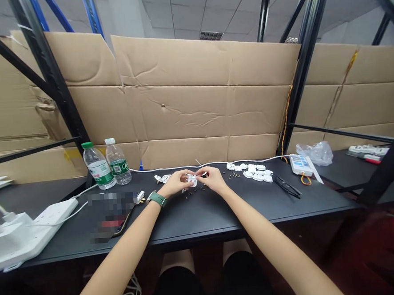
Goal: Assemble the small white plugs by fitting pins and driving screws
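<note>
A small white plastic part (193, 180) is held just above the black table, at the middle of the view. My left hand (176, 183), with a green-banded watch on its wrist, pinches it from the left. From the other side my right hand (212, 178) closes its fingertips on the part's right edge. A thin light-coloured stick (198, 163) rises behind the right fingers; whether they hold it is hidden. Small metal pieces (190, 193) lie scattered beneath my hands. Beyond my left hand rest a few white plastic pieces (166, 178).
Several white oval pieces (258, 177) and small screw-like bits (234, 175) lie to the right, near black-handled pliers (286, 186) and a white box (301, 164). Two bottles (99, 167), a phone (121, 223) and a power strip (51, 221) occupy the left. Cardboard (188, 108) walls the back.
</note>
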{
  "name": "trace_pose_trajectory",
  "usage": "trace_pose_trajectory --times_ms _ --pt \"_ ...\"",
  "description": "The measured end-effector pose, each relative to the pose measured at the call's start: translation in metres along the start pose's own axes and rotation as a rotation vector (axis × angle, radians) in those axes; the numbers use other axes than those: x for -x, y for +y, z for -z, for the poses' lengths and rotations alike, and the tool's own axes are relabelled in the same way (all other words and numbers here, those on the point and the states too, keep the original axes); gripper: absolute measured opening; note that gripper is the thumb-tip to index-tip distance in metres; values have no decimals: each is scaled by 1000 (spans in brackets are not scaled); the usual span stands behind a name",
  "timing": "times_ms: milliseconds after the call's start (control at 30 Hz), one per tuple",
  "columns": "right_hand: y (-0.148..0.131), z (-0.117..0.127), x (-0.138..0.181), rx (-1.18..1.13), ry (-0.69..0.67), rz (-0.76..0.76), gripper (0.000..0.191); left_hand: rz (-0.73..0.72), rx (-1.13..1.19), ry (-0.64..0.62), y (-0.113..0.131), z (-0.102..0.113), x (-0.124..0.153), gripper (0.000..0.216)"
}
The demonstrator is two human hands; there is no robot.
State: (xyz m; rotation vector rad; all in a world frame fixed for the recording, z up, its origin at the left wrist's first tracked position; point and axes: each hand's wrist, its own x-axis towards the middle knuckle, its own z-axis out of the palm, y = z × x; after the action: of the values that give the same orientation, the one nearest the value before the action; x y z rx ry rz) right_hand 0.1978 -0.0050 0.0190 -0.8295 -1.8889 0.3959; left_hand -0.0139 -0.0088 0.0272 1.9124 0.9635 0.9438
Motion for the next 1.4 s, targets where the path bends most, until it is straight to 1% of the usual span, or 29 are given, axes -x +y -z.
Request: trace_pose_trajectory --times_ms 133,300,467,567,700,933,1100,1400 --pt "3 -1 0 7 23 16 9 7 -2 -7 4 -2 2 53" --pt "3 1 2 36 35 24 13 14 4 -23 1 -2 1 52" --pt "5 -1 3 82 -8 65 11 8 18 -41 -3 -2 0 48" --pt "7 -3 3 86 -31 74 9 4 32 -49 -1 -3 1 45" --pt "9 -4 3 92 -30 103 6 9 50 -64 4 -5 2 48" --pt "11 -5 3 123 -19 82 8 58 87 -44 16 -8 7 47" --pt "11 -5 3 109 -35 70 6 82 103 1 14 -9 5 45" --pt "11 -5 3 170 -51 70 6 66 87 1 11 -8 5 46"
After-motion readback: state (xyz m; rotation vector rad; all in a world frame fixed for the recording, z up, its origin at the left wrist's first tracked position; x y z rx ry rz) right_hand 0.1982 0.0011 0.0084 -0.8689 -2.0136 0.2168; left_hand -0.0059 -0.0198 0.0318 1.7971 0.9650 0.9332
